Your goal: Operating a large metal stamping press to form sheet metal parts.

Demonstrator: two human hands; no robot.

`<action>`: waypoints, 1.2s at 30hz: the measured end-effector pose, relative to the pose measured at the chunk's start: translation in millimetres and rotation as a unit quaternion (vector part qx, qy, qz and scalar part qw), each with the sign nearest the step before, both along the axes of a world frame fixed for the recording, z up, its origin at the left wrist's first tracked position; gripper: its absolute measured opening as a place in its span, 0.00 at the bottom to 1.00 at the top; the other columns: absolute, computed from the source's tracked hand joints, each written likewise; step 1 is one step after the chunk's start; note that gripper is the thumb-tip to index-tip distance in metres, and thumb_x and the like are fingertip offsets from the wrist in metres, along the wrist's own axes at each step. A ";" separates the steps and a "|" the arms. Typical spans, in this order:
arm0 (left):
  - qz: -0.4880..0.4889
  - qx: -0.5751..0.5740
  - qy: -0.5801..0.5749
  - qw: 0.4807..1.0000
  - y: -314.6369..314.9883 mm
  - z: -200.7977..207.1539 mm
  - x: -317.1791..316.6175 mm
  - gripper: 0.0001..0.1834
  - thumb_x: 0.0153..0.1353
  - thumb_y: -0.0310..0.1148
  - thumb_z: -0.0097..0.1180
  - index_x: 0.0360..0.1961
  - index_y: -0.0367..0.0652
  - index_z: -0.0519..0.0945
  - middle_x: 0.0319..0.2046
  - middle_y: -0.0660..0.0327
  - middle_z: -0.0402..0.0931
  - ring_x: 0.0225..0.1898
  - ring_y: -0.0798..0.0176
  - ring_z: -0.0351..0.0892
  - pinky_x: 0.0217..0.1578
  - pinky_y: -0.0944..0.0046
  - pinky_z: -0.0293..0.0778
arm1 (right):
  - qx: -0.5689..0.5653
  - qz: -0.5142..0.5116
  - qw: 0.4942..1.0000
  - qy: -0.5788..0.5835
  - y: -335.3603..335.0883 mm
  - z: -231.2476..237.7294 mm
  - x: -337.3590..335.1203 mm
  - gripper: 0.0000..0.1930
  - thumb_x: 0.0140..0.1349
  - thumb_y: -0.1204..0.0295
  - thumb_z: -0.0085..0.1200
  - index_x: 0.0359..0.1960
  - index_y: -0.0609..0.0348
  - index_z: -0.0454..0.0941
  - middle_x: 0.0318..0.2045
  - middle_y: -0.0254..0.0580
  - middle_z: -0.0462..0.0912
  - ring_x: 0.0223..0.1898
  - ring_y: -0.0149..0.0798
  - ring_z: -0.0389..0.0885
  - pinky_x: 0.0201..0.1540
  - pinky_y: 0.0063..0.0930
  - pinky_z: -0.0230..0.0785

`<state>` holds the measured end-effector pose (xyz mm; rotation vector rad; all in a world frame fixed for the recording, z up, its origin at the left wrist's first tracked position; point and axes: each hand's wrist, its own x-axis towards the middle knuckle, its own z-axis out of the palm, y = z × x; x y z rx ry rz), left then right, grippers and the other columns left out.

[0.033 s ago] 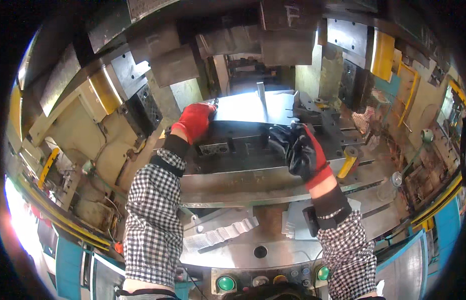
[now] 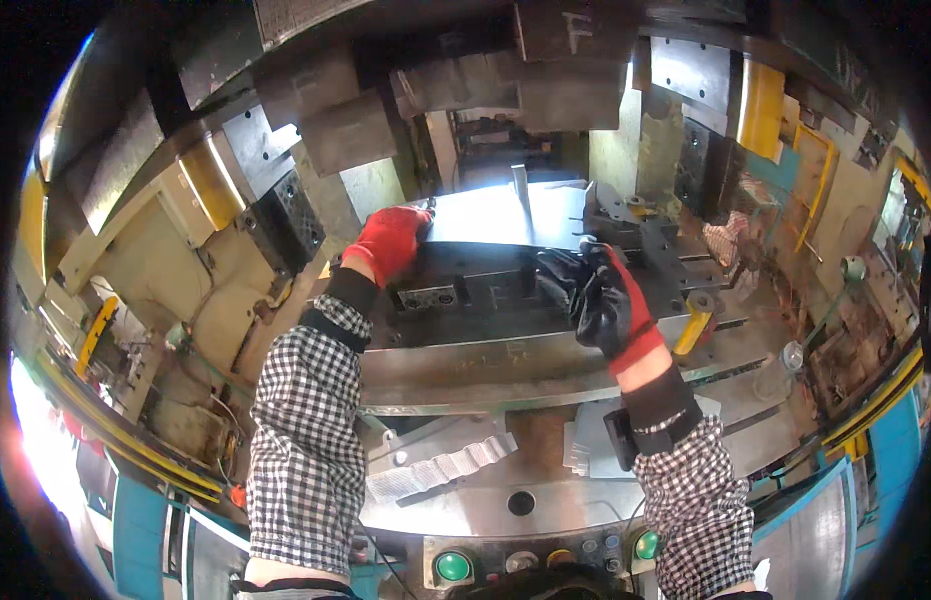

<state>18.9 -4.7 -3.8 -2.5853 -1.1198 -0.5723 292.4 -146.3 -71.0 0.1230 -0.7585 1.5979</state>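
Note:
A bright, flat sheet-metal piece (image 2: 476,215) with notches along its right edge lies across the dark lower die (image 2: 496,290), and a thin upright post (image 2: 524,200) stands at its middle. My left hand (image 2: 391,240), in a red glove, is closed on the sheet's left end. Its fingertips are partly hidden behind the edge. My right hand (image 2: 601,300), in a red glove with a black palm, is at the sheet's front right corner. Thumb and forefinger pinch that corner, while the other fingers curl below it.
Heavy upper die blocks (image 2: 576,95) hang over the sheet. In front, a ribbed metal strip (image 2: 446,472) and several stacked flat plates (image 2: 596,440) lie on the press's front ledge. Green buttons (image 2: 452,567) sit at the near edge. A yellow cylinder (image 2: 696,325) is right of my right hand.
My right hand has shifted very slightly at the sheet's corner. My left hand and the sheet look unmoved.

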 end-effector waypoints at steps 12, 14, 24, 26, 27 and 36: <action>0.031 -0.006 -0.338 0.941 -178.3 -74.6 -51.4 0.17 0.48 0.26 0.53 0.42 0.37 0.72 0.37 0.50 0.73 0.41 0.57 0.73 0.42 0.64 0.65 | 0.049 -0.056 0.989 -0.131 -47.2 -7.4 19.1 0.23 0.61 0.58 0.34 0.52 0.61 0.59 0.52 0.55 0.62 0.57 0.48 0.57 0.59 0.41 0.49; 0.116 -0.095 -0.403 0.903 -230.0 -125.0 -98.3 0.07 0.49 0.28 0.53 0.29 0.35 0.77 0.22 0.54 0.75 0.25 0.67 0.74 0.29 0.68 0.68 | -0.090 -0.025 0.977 -0.190 -101.6 -39.5 34.1 0.26 0.60 0.57 0.36 0.55 0.64 0.55 0.53 0.52 0.62 0.58 0.42 0.57 0.59 0.36 0.48; 0.313 -0.542 -0.429 0.651 -432.4 -530.6 -201.4 0.33 0.45 0.36 0.61 0.51 0.34 0.61 0.40 0.57 0.71 0.41 0.65 0.69 0.42 0.69 0.66 | -0.232 -0.085 0.319 -0.915 -333.6 -350.2 182.7 0.48 0.36 0.40 0.55 0.50 0.69 0.57 0.47 0.63 0.66 0.50 0.53 0.65 0.51 0.39 0.59; 0.172 -0.639 -0.486 0.571 -456.8 -569.6 -201.2 0.43 0.43 0.41 0.63 0.55 0.35 0.52 0.48 0.54 0.65 0.48 0.61 0.64 0.48 0.66 0.62 | -0.295 -0.155 0.457 -0.825 -339.2 -375.5 160.2 0.51 0.29 0.49 0.64 0.53 0.68 0.52 0.48 0.60 0.63 0.51 0.52 0.63 0.51 0.38 0.59; 0.201 -0.620 -0.437 0.620 -447.4 -565.5 -182.6 0.45 0.42 0.41 0.63 0.56 0.35 0.51 0.50 0.53 0.63 0.49 0.60 0.62 0.49 0.66 0.61 | -0.335 -0.183 0.462 -0.801 -347.0 -397.1 159.5 0.57 0.25 0.54 0.68 0.56 0.67 0.47 0.49 0.59 0.63 0.52 0.52 0.63 0.51 0.37 0.60; 0.259 -0.518 -0.393 0.714 -432.2 -448.1 -112.4 0.42 0.32 0.41 0.69 0.47 0.32 0.62 0.43 0.53 0.69 0.45 0.60 0.67 0.45 0.63 0.65 | -0.389 -0.240 0.394 -0.798 -349.1 -398.0 149.8 0.55 0.23 0.62 0.67 0.56 0.61 0.47 0.48 0.53 0.64 0.51 0.50 0.63 0.50 0.36 0.60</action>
